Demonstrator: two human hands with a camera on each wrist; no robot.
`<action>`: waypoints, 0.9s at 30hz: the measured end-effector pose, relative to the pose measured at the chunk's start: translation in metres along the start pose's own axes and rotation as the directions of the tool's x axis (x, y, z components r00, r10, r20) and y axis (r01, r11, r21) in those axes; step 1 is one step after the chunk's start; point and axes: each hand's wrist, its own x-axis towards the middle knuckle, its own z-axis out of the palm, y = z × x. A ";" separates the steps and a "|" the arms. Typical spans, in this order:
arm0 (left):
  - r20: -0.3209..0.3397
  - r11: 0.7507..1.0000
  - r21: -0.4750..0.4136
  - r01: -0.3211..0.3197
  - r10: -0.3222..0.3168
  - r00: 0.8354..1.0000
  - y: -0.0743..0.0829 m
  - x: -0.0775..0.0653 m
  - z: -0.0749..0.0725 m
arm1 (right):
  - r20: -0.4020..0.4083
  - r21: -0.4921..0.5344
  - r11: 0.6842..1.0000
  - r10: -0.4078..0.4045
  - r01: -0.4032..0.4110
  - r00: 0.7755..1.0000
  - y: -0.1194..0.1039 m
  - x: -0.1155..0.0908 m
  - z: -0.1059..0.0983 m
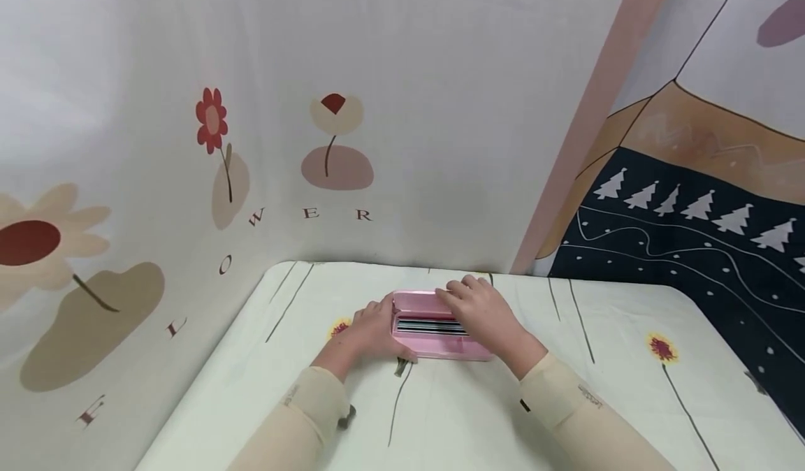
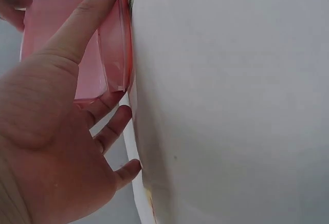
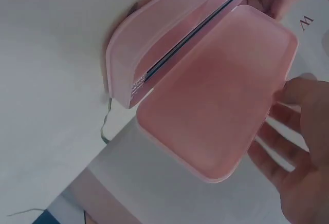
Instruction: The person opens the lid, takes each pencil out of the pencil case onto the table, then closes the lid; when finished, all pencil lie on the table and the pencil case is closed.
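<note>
A pink pencil case lies open on the cloth-covered table, its lid raised along the far side. Inside the tray, a row of slim dark and white strips is visible. My left hand grips the case's left end, with the thumb along the near edge and the fingers around the end. At the lid's outer edge, my right hand holds it between thumb and fingers. From above, that hand covers the right part of the case.
A white cloth with printed flowers covers the table. Close behind its far edge hangs a pale printed curtain. A dark panel with white trees stands on the right.
</note>
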 end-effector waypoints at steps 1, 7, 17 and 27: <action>0.000 1.000 -0.006 0.005 -0.005 1.000 0.000 0.000 0.000 | -0.002 -0.005 1.000 0.028 -0.028 1.000 0.001 0.002 0.003; -0.005 1.000 -0.017 0.016 -0.016 1.000 0.000 0.001 0.001 | 0.239 0.016 0.967 0.243 -0.254 0.940 0.002 0.018 0.010; 0.007 1.000 0.007 0.004 -0.004 1.000 0.001 0.003 -0.001 | 0.594 0.161 0.842 0.333 -0.514 0.732 0.018 0.033 0.034; 0.067 0.993 0.118 0.018 -0.026 0.997 0.003 0.004 -0.003 | 0.770 0.264 0.685 0.274 -0.679 0.576 0.039 0.023 0.063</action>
